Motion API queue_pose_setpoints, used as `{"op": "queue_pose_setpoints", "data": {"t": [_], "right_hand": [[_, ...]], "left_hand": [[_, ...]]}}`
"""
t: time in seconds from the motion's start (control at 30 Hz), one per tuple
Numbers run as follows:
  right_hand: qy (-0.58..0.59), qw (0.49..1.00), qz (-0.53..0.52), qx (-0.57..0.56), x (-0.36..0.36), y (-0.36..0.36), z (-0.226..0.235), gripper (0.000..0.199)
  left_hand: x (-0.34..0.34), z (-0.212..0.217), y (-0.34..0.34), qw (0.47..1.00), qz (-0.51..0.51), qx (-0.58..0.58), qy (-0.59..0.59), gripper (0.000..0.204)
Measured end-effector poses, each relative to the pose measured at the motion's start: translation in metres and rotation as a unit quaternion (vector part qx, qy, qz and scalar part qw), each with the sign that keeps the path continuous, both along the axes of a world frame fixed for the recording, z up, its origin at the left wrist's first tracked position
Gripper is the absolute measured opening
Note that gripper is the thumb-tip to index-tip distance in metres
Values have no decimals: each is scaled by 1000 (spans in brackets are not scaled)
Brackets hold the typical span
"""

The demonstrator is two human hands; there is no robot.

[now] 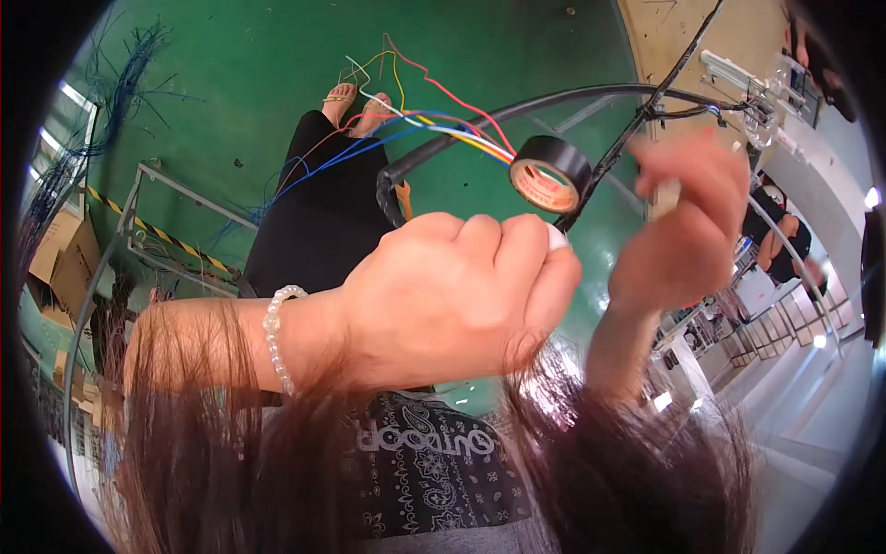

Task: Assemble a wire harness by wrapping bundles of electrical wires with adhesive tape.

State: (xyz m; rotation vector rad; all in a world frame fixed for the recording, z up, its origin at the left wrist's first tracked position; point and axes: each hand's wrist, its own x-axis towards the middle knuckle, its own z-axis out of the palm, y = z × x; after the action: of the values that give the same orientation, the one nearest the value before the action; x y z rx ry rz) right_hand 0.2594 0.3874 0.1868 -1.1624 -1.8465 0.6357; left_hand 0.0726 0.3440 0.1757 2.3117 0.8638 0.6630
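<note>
My left hand [461, 286], with a beaded bracelet at the wrist, is closed in a fist. A black-taped wire bundle [609, 157] runs down into its grip near the forefinger and thumb; the fingers hide the held part. Just beyond the knuckles is a roll of black tape [554, 174], tilted so its core shows. Behind the roll, red, white, yellow and blue loose wires [452, 129] fan out to the left. My right hand [688, 212] is raised beside the bundle, blurred by motion. Something pale shows at its fingers, too smeared to name.
A thick black tube [526, 102] arcs across beyond the tape roll. Metal frame rails [198, 194] stand at left, near blue wire bunches [129, 83] and cardboard boxes [65, 254]. Another person [784, 231] is at the far right. The floor [277, 55] is green.
</note>
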Motion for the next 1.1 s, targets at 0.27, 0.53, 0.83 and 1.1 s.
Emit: {"op": "queue_pose_setpoints", "data": {"t": [0.27, 0.53, 0.83, 1.1], "right_hand": [[423, 747, -281, -430, -89, -100, 8, 53], [644, 702, -143, -268, -72, -106, -53, 49], [614, 682, -209, -338, -43, -144, 11, 25], [321, 841, -363, -242, -39, -72, -14, 14]], "left_hand": [[-4, 22, 10, 969, -10, -239, -64, 18], [-4, 33, 13, 933, 38, -342, -103, 8], [-3, 19, 21, 976, -11, -215, -42, 10], [0, 28, 15, 916, 54, -396, -40, 15]]}}
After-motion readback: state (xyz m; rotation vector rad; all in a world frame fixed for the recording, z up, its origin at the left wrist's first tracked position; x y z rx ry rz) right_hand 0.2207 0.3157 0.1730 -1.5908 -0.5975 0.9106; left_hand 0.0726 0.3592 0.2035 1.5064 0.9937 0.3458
